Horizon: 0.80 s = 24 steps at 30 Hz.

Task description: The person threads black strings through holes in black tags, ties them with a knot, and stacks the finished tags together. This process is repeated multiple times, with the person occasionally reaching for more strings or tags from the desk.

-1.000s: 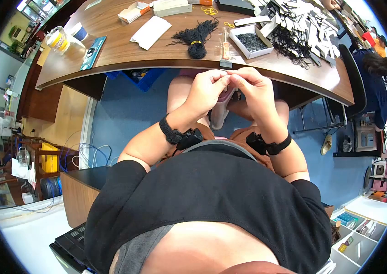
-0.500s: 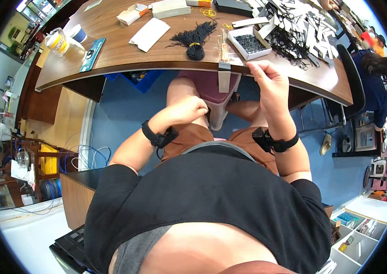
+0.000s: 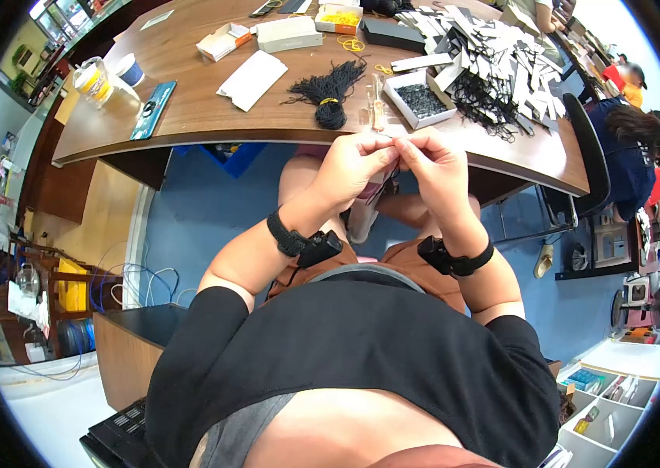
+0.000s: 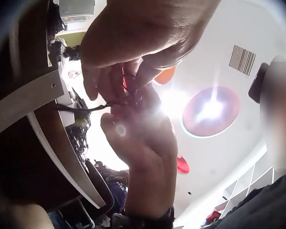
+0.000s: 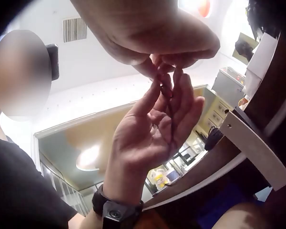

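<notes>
In front of the table edge, my left hand (image 3: 352,168) and right hand (image 3: 439,168) meet at the fingertips. Both pinch a thin black cord (image 4: 81,109). Part of this cord crosses the left palm in the right wrist view, and a small loop shows between the fingers in the left wrist view. Fingers hide the spot where the cord is pinched. Close by, a pale strip tag (image 5: 257,150) with a small hole juts from the table edge. Beyond the hands lies a small clear packet (image 3: 377,109).
On the table (image 3: 182,117) are a tied bundle of black cords (image 3: 331,93), a white box of small black pieces (image 3: 419,101) and a heap of tags with cords (image 3: 493,70). A white packet (image 3: 253,80), a cup (image 3: 129,70) and a teal box (image 3: 154,109) stand leftward. A person sits at right.
Half a second ago the hands were apart, the left low over the lap and the right raised by the table edge. Now they are together again, as a second ago.
</notes>
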### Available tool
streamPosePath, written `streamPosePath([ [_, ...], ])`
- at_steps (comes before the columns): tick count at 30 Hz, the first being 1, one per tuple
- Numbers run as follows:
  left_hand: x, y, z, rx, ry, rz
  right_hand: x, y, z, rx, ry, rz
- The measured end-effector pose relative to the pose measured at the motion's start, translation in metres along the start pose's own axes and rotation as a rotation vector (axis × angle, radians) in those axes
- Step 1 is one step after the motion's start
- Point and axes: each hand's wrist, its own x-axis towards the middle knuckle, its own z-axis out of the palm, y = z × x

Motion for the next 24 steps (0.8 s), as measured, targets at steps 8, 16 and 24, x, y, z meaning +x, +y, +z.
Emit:
streamPosePath([
  [8,0.007,-0.006,-0.013,0.041,0.105,-0.087,0.011,0.010,0.000,0.101,-0.007,0.167],
  [16,0.021,-0.010,-0.020,0.199,0.197,0.090,0.099,0.027,-0.066,-1.503,0.088,-0.224],
  [24,0.006,0.016,-0.015,0.295,0.127,0.231,0.125,0.062,-0.083,-1.511,-0.064,-0.041],
])
